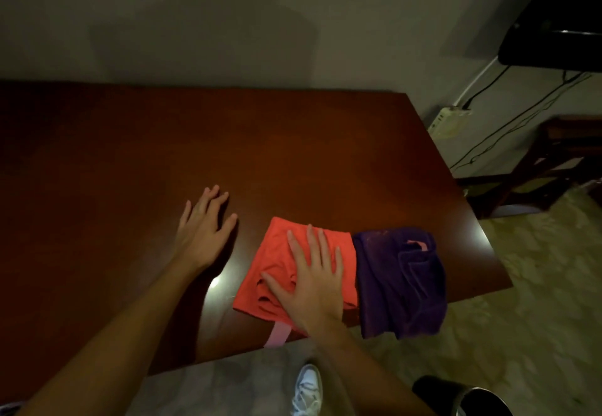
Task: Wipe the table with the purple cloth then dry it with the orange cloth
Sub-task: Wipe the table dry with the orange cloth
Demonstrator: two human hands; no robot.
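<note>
The orange cloth [275,262] lies flat near the front edge of the dark brown wooden table [293,155], a pink loop hanging from it over the edge. My right hand [312,275] rests palm down on it, fingers spread. The purple cloth [400,282] lies crumpled right beside the orange one, touching it, at the table's front right corner and partly drooping over the edge. My left hand [205,226] lies flat on the bare wood to the left of the orange cloth, fingers apart, holding nothing.
A wall runs behind the table. To the right stand a wooden stool [547,168], cables and a power strip [449,119] on the wall. A dark bin [469,399] and my white shoe [306,389] are on the floor in front.
</note>
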